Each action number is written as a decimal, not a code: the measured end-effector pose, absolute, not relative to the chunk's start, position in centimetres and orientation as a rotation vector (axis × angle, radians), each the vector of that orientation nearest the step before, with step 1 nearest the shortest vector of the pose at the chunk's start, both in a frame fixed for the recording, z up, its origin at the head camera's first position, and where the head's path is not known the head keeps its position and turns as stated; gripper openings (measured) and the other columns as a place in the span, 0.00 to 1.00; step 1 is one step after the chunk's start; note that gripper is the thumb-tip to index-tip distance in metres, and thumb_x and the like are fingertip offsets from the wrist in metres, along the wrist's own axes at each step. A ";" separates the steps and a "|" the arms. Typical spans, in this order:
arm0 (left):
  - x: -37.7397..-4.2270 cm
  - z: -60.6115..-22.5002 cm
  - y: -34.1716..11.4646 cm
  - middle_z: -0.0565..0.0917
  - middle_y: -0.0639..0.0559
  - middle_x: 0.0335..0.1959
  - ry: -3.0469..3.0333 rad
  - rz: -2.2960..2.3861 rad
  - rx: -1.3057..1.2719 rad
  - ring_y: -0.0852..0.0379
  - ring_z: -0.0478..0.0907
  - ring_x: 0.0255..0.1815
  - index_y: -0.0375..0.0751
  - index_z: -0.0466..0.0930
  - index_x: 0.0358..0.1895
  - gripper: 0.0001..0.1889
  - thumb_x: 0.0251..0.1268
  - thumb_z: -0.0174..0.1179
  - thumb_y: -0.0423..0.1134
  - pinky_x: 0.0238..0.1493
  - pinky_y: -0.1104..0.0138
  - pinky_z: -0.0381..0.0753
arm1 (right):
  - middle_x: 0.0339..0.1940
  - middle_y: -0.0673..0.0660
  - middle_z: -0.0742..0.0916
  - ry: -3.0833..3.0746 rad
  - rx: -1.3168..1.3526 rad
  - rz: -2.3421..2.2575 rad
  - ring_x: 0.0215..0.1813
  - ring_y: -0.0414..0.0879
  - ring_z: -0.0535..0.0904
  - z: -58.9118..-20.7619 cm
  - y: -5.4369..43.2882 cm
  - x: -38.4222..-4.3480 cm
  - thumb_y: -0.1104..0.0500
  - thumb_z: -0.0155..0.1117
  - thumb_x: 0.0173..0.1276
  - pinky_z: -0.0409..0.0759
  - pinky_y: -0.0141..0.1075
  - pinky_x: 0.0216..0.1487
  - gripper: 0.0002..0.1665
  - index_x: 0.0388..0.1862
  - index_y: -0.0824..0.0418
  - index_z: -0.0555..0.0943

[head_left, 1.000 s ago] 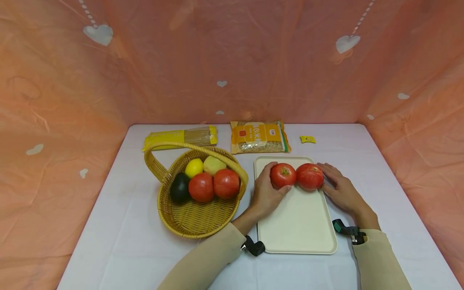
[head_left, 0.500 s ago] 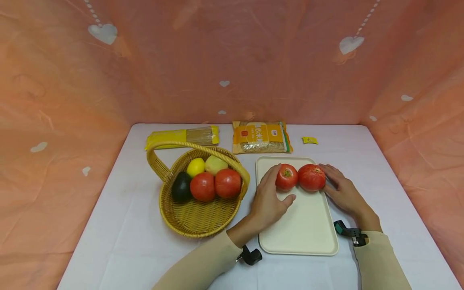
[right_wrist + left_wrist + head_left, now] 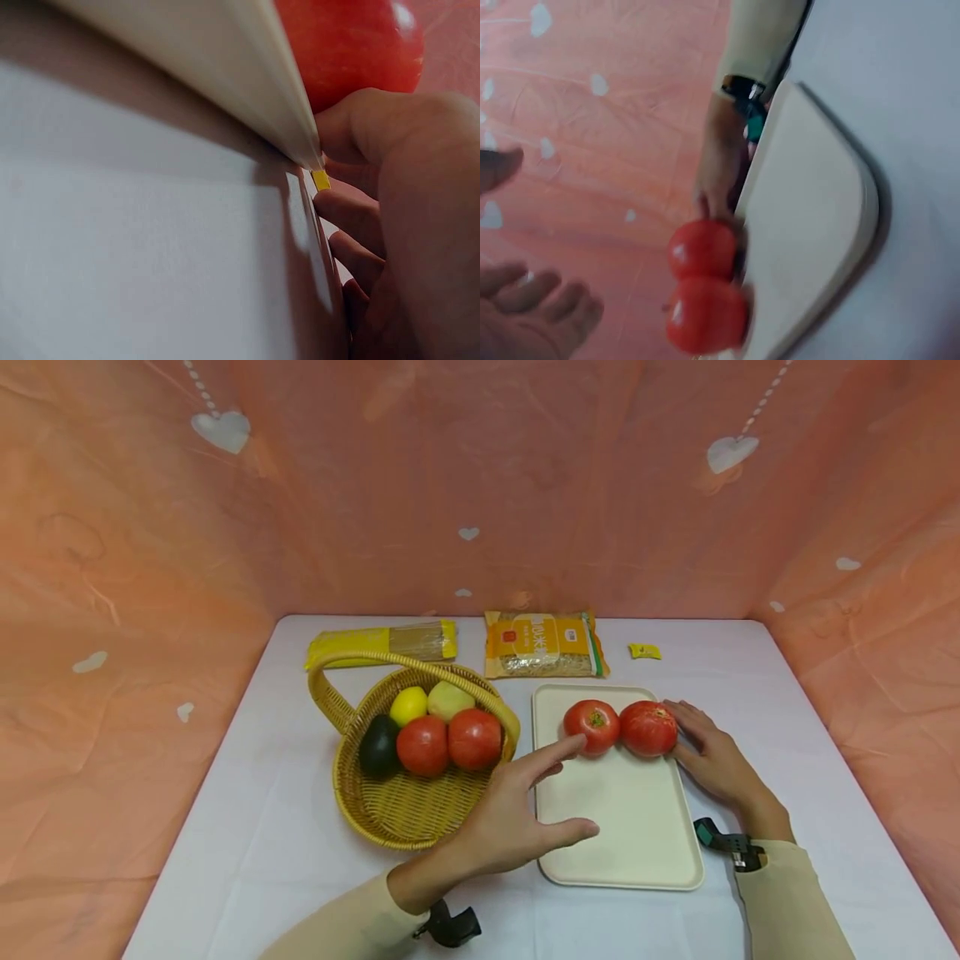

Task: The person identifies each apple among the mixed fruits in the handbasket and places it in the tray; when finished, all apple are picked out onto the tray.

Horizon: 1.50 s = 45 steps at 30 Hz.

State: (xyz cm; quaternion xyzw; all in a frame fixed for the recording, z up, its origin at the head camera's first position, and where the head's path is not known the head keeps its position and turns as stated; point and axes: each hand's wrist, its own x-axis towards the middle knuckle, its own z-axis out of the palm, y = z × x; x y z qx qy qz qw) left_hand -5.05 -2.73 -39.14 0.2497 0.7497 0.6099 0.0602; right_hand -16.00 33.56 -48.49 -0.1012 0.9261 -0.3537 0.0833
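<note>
Two tomatoes sit side by side at the far end of the cream tray [image 3: 621,827], the left tomato [image 3: 588,720] touching the right tomato [image 3: 647,729]. My left hand [image 3: 510,822] hovers over the tray's left edge, fingers and thumb spread, holding nothing. In the head view its index fingertip overlaps the left tomato; the left wrist view shows a gap between them. My right hand [image 3: 716,764] rests beside the right tomato at the tray's right rim. In the right wrist view its thumb [image 3: 352,124] lies at the rim under the tomato [image 3: 352,49], the other fingers loosely extended.
Left of the tray stands a wicker basket [image 3: 397,814] holding an avocado [image 3: 379,747], a lemon [image 3: 409,705], a pale green round fruit [image 3: 450,700] and two tomatoes [image 3: 423,746]. Behind lie a noodle packet [image 3: 382,643], an orange grain bag [image 3: 543,645] and a small yellow packet [image 3: 644,651].
My left hand has let go of the left tomato and drawn back toward the basket and the near side, its fingers spreading. My right hand stays beside the right tomato.
</note>
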 end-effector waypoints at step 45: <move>-11.8 -36.9 -16.5 0.88 0.45 0.49 2.775 0.570 0.459 0.44 0.83 0.53 0.37 0.85 0.56 0.27 0.58 0.83 0.47 0.59 0.47 0.85 | 0.89 0.68 0.66 2.787 -0.346 -1.068 0.90 0.70 0.51 -48.5 33.4 -15.9 0.52 0.66 0.82 0.53 0.81 0.80 0.41 0.89 0.55 0.65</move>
